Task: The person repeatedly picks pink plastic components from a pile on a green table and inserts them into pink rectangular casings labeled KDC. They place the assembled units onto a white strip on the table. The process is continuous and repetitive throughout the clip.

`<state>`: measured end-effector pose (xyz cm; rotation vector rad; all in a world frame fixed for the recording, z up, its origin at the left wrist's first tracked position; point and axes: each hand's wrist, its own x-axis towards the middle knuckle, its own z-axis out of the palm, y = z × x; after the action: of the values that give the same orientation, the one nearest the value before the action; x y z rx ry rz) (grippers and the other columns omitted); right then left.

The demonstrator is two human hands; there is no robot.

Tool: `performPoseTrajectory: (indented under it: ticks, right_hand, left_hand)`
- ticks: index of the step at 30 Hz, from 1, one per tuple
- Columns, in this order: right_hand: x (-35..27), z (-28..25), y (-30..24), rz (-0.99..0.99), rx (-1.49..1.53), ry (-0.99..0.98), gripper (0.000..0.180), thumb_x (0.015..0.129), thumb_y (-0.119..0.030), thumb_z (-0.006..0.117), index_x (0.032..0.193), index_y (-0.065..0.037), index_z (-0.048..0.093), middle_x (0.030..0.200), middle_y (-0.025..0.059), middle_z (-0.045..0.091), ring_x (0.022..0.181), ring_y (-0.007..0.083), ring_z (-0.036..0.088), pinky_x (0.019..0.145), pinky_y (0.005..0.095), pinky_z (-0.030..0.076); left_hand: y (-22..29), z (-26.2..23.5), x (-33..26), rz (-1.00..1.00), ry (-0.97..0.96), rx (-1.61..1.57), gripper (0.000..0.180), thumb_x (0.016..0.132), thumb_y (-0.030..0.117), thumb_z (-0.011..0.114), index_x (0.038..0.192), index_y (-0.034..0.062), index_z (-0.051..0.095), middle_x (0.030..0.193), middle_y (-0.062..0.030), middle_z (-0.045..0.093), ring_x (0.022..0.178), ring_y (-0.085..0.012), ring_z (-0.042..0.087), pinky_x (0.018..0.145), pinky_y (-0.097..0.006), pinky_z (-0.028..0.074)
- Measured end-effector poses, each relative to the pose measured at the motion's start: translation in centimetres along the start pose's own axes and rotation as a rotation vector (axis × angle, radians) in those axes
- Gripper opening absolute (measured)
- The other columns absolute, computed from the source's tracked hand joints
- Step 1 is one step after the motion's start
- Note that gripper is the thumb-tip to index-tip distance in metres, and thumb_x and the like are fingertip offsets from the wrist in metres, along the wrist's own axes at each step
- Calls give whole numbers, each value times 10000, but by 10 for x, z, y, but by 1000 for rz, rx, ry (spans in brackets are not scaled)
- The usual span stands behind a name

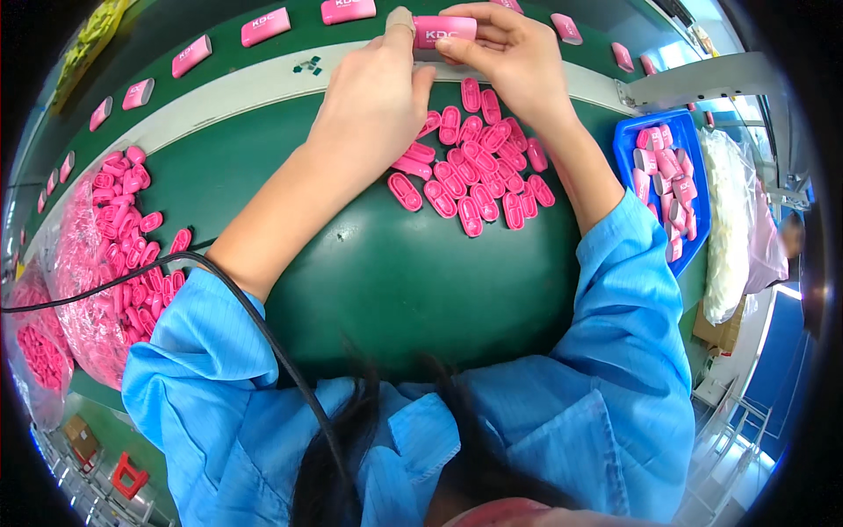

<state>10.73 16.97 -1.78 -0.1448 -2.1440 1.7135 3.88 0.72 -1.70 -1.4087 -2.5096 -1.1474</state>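
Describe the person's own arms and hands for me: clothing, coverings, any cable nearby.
Both sleeves are light blue with faint stripes and end partway, leaving the forearms bare. The left hand wears a pale tan cover on one finger; the right hand shows no glove. A black cable crosses in front of the left sleeve.

Left arm (pixel 279 195) and right arm (pixel 580 171) both stretched way out front, left hand (pixel 373 88) back-side up, right hand (pixel 520 57) kinda pinched, thumb pointing left.
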Motion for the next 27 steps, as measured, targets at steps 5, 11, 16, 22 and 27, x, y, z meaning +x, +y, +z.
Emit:
performPoseTrajectory:
  ticks: [5, 11, 16, 22, 27]
  right_hand:
    - [50, -19, 20, -112, -306, -16, 279, 803, -106, 696, 1038, 33, 642, 879, 93, 689, 787, 112, 626, 711, 254, 507]
    - [85, -70, 52, -347, -1176, 195, 317, 840, -213, 633, 1074, 0, 647, 960, 208, 654, 835, 367, 642, 742, 403, 523]
    - [53, -60, 22, -186, -1084, 134, 270, 819, -163, 668, 1032, -7, 610, 913, 196, 650, 812, 372, 638, 726, 404, 524]
    - [14, -37, -1, 92, -161, 15, 212, 840, -82, 678, 1017, -2, 591, 961, 125, 674, 829, 188, 657, 680, 283, 528]
    - [2, -19, 8, 160, 46, -77, 338, 872, -104, 658, 1170, 29, 570, 1055, 108, 651, 909, 155, 651, 852, 253, 526]
  left_hand:
    - [-7, 8, 26, 437, 502, 136, 163, 829, 143, 661, 939, 26, 686, 797, -155, 658, 738, -315, 651, 681, -405, 529]
    - [16, 15, 23, 151, -115, 196, 340, 762, 366, 717, 790, 27, 711, 803, -155, 667, 751, -309, 655, 695, -381, 519]
    - [11, 23, 23, 105, -188, 97, 266, 800, 255, 693, 947, 33, 687, 866, -158, 684, 737, -291, 671, 693, -372, 532]
    - [-22, 3, 18, -210, -116, -547, 323, 857, 157, 651, 1158, 41, 633, 881, -81, 692, 750, -124, 662, 685, -260, 533]
    - [-30, 7, 18, -356, -58, -1065, 387, 885, -1, 579, 1253, -84, 497, 1041, -174, 655, 809, -231, 667, 735, -290, 558]
